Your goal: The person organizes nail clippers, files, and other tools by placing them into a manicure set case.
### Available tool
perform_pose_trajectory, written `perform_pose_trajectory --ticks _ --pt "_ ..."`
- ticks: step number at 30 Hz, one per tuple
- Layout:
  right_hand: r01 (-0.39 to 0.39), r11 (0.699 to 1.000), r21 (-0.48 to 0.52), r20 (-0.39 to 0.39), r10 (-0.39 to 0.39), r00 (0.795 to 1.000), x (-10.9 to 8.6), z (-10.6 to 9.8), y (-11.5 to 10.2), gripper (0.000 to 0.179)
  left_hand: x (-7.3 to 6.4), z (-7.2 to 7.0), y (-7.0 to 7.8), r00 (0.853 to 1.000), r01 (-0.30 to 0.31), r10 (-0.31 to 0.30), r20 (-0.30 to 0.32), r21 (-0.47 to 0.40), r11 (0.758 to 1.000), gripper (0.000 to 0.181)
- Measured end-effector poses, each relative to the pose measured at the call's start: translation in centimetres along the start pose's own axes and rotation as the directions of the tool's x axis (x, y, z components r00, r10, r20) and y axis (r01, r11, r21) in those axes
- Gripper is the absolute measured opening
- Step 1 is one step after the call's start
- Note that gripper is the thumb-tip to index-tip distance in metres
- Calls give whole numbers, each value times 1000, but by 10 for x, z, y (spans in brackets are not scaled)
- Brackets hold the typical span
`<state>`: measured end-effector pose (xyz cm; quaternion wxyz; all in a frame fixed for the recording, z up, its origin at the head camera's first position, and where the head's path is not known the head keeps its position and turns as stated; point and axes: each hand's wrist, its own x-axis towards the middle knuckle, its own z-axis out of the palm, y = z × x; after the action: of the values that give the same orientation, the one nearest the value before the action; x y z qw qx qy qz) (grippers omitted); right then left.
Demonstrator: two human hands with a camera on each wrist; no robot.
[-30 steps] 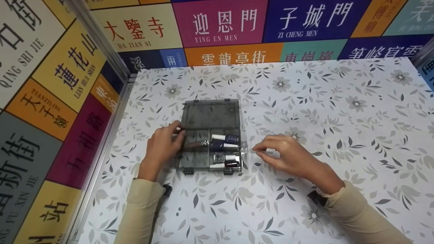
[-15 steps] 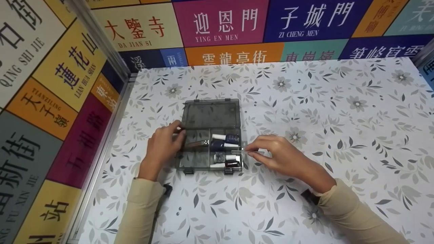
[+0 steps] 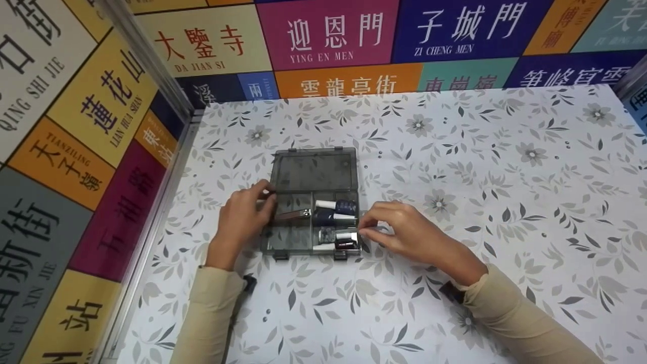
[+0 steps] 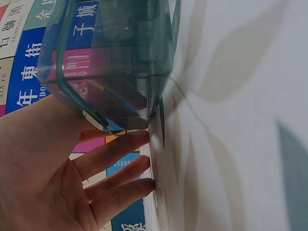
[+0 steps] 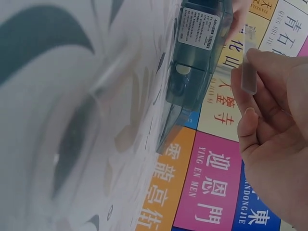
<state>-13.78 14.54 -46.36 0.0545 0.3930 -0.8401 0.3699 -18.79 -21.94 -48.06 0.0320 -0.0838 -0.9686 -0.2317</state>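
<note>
A smoky clear divided box (image 3: 289, 240) lies on the table with its lid (image 3: 314, 171) folded back. My left hand (image 3: 241, 215) rests at its left side, thumb along the wall; in the left wrist view its other fingers (image 4: 127, 190) stretch down to the table. A nail clipper (image 3: 292, 215) lies on the left side of the box. Several nail polish bottles (image 3: 345, 206) fill its right compartments. Over the box's right edge, my right hand (image 3: 404, 227) pinches a translucent flat strip (image 5: 249, 74) between thumb and index finger; in the head view the fingers mostly hide it.
A white tablecloth (image 3: 480, 202) with grey leaves and flowers covers the table. Colourful sign panels (image 3: 333, 35) stand along the back and left edges. A white label (image 5: 198, 29) is stuck on the box's right wall.
My right hand has moved left with the translucent strip, from beside the box to over its right edge. The left hand has stayed at the box's left side.
</note>
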Motion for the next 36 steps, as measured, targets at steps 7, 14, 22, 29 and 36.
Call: perform_pose_trajectory --ticks 7,14,22,29,36 --pt "-4 1000 17 -7 4 1000 6 6 0 4 0 -1 0 1000 6 -6 8 -1 1000 16" --pt "-20 999 27 9 20 1000 11 13 -3 5 -1 -1 0 1000 10 -10 6 6 1000 15" --pt "-92 995 35 45 91 995 17 18 -6 6 -1 0 1 1000 4 -4 -7 19 1000 15" --pt "-84 996 23 48 83 995 20 21 -7 6 -1 1 0 1000 1 -1 -7 22 1000 15" --pt "-60 998 24 61 58 996 25 26 -8 9 0 1 0 1000 4 -4 -6 19 1000 14"
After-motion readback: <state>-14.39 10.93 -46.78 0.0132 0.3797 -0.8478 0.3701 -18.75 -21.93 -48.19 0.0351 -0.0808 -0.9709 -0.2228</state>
